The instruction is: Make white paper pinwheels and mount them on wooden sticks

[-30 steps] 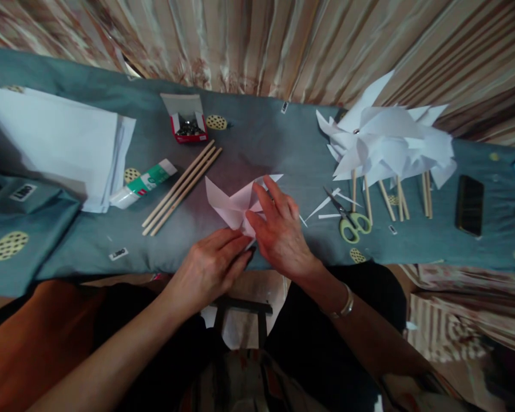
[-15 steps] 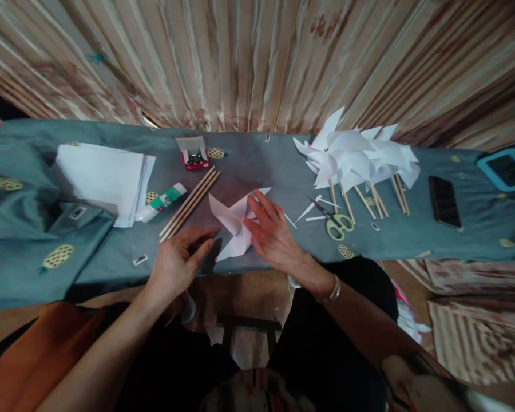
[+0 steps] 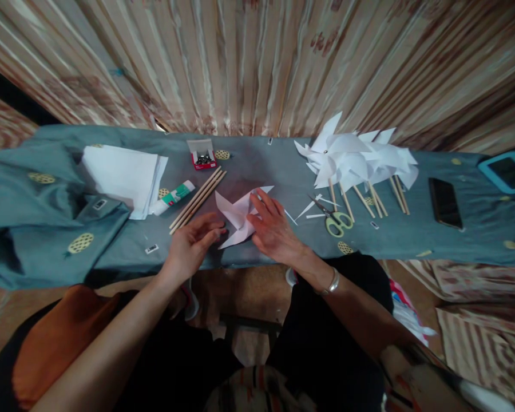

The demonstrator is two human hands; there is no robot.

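Observation:
A white paper pinwheel [image 3: 236, 214] with folded blades lies on the cloth in front of me. My right hand [image 3: 274, 229] is over its right side, fingers and thumb holding the paper near the middle. Just left of the pinwheel is my left hand [image 3: 194, 243], its fingers bent and the thumb a little apart from them, with nothing visible between. Several wooden sticks [image 3: 198, 200] lie beyond the left hand. A small red box [image 3: 204, 160] of metal push pins stands open behind them. Beside the sticks rests a glue stick [image 3: 175, 197] with a green and white label.
White paper sheets [image 3: 120, 174] are stacked at the left. To the right, green-handled scissors [image 3: 337, 222] lie among paper strips [image 3: 305, 209]. Finished pinwheels [image 3: 352, 154] on sticks are piled behind. A dark phone [image 3: 445, 201] and a blue-framed device [image 3: 508, 173] lie farther right.
My left hand has come closer to the pinwheel's left edge, its thumb and fingers nearer together. My right hand stays on the paper. The view has shifted slightly.

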